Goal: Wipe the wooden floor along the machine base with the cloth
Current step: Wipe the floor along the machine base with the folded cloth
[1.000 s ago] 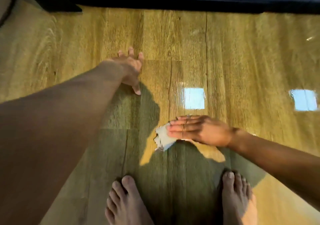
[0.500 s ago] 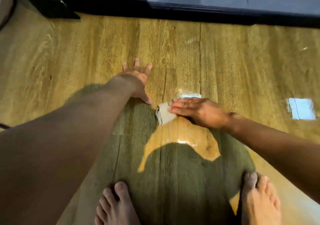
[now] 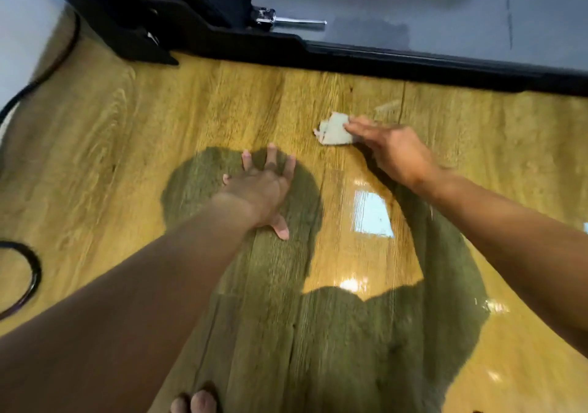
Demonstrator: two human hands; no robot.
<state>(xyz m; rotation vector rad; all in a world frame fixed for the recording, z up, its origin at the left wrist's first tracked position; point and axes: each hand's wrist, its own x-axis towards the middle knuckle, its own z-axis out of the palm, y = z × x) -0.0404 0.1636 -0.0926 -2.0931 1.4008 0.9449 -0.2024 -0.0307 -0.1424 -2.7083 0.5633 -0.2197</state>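
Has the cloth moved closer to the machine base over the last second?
Yes. The cloth, under the right hand, now lies nearer the machine base, with less floor between them.

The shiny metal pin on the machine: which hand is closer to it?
Right. The right hand, pressing the cloth to the floor, lies just below the pin. The left hand rests flat on the floor, farther back toward the person.

Black cable (image 3: 30,272) looped at left edge of frame. Chrome lever (image 3: 291,21) on grey surface, behind black edge strip.
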